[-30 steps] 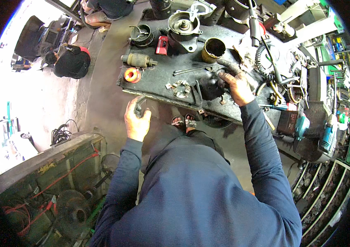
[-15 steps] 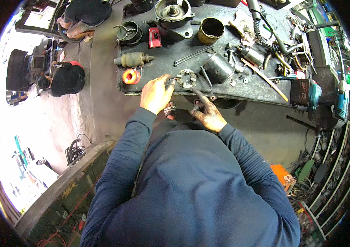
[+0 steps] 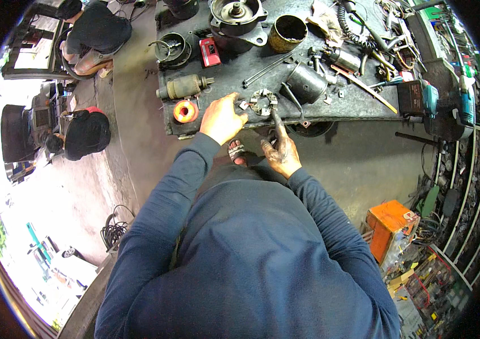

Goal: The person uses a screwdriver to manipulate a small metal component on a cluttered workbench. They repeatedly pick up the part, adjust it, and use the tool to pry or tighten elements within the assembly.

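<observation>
A round brush holder ring (image 3: 256, 104), with small blocks around its rim, lies near the front edge of the dark workbench. My left hand (image 3: 221, 120) is just left of it, thumb and index finger apart, with nothing visible between them. A small pale brush (image 3: 244, 105) sits between that hand and the ring. My right hand (image 3: 282, 153) is below the ring, its index finger stretched up to the ring's lower edge and its thumb apart. Right of the ring stands a black cylindrical housing (image 3: 308, 83) with a bent lead. An orange-red coil (image 3: 193, 108) lies left of my left hand.
A cylindrical motor part (image 3: 183, 87), a red box (image 3: 210, 52), an open can (image 3: 278, 40) and a metal housing (image 3: 253, 11) are farther back. A cordless drill (image 3: 466, 101) is at right. Two people (image 3: 86, 133) are at left, and an orange box (image 3: 390, 223) is lower right.
The view has shifted slightly. My left thumb and index finger have spread apart beside the ring. My right index finger has swung more upright, closer to the ring's lower edge.
</observation>
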A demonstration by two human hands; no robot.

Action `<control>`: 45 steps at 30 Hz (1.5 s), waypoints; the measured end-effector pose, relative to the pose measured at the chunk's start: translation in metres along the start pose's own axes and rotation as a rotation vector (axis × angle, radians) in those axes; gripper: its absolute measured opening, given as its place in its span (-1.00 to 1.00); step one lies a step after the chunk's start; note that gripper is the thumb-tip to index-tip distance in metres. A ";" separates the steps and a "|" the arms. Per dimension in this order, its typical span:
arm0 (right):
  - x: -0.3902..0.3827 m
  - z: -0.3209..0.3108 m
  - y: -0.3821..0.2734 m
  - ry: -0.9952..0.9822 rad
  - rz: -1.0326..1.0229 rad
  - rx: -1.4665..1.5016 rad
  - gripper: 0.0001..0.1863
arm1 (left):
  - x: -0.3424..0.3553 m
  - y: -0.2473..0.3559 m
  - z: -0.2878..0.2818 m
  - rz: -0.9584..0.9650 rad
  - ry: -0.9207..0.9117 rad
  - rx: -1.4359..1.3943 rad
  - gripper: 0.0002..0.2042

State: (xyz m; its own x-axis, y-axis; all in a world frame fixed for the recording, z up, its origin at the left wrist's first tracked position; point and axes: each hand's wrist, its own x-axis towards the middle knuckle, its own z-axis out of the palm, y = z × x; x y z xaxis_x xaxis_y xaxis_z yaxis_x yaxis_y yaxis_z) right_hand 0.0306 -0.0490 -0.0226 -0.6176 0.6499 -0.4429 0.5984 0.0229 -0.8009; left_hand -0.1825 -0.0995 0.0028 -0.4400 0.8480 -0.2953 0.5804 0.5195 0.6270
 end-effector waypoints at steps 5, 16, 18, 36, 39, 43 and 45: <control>0.004 0.020 0.026 0.180 -0.229 -0.353 -0.02 | 0.006 0.007 -0.001 0.078 -0.039 0.073 -0.35; 0.010 0.004 0.028 0.062 -0.295 -0.766 -0.08 | 0.025 -0.001 0.016 0.280 -0.111 0.271 -0.34; 0.005 -0.017 0.014 0.035 -0.360 -0.762 -0.21 | 0.026 -0.005 0.021 0.264 -0.081 0.244 -0.34; 0.026 -0.086 -0.062 -0.254 -0.353 0.330 -0.69 | -0.052 0.086 0.014 -0.057 0.106 -1.130 -0.75; 0.031 -0.101 -0.078 -0.123 -0.571 0.158 -0.72 | -0.056 0.095 0.012 -0.145 0.167 -1.183 -0.77; 0.042 -0.120 -0.088 -0.263 -0.393 0.225 -0.64 | -0.072 0.074 0.022 -0.043 0.150 -0.921 -0.79; 0.048 -0.135 -0.093 -0.306 -0.273 0.281 -0.59 | -0.085 0.082 0.010 -0.047 0.241 -0.686 -0.76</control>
State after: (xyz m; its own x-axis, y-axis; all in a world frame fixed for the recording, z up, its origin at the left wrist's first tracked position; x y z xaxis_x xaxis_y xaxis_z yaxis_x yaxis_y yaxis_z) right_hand 0.0138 0.0821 0.0853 -0.8794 0.3945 -0.2666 0.2597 -0.0719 -0.9630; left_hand -0.0904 -0.1281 0.0717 -0.6386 0.7387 -0.2155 0.0320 0.3053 0.9517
